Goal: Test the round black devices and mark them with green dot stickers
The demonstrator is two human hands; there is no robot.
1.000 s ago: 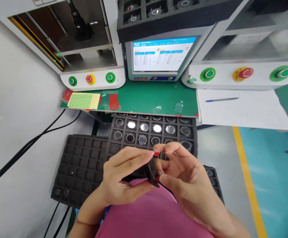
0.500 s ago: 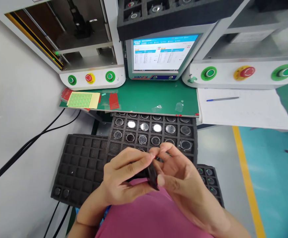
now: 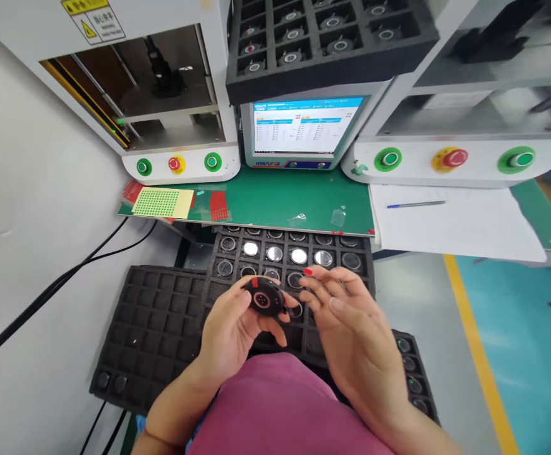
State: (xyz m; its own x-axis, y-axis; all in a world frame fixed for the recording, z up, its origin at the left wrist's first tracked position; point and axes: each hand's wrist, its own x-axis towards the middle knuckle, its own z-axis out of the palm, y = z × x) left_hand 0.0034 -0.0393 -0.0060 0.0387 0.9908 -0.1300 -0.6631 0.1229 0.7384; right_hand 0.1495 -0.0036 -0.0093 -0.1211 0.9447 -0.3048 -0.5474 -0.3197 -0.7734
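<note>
My left hand (image 3: pixel 225 335) grips a round black watch case (image 3: pixel 268 304) by its edge, over the foam tray (image 3: pixel 213 294). The back of the case faces up, with a ringed sensor at its centre. A small red sticker (image 3: pixel 255 282) lies across its rim by my thumb. Just right of it, my right hand (image 3: pixel 356 325) is apart from the case, palm turned inward and fingers loosely spread. Another red sticker (image 3: pixel 308 272) clings to one of its fingertips. Several round watch cases (image 3: pixel 299 256) sit in the tray's compartments beyond my hands, some shiny.
A second foam tray (image 3: pixel 155 316) lies left, another (image 3: pixel 420 373) right. On the green bench are a green-dot sticker sheet (image 3: pixel 159 202), red stickers (image 3: pixel 218 206) and paper (image 3: pixel 460 224) with a pen (image 3: pixel 416 204). Behind stand a screen (image 3: pixel 299 129), a raised tray (image 3: pixel 304 82) and button-fitted machines (image 3: pixel 181 165).
The watch case has turned from edge-on to back-up in my left hand. My right hand has come off it, moving right with its fingers opening. The view has tilted up slightly.
</note>
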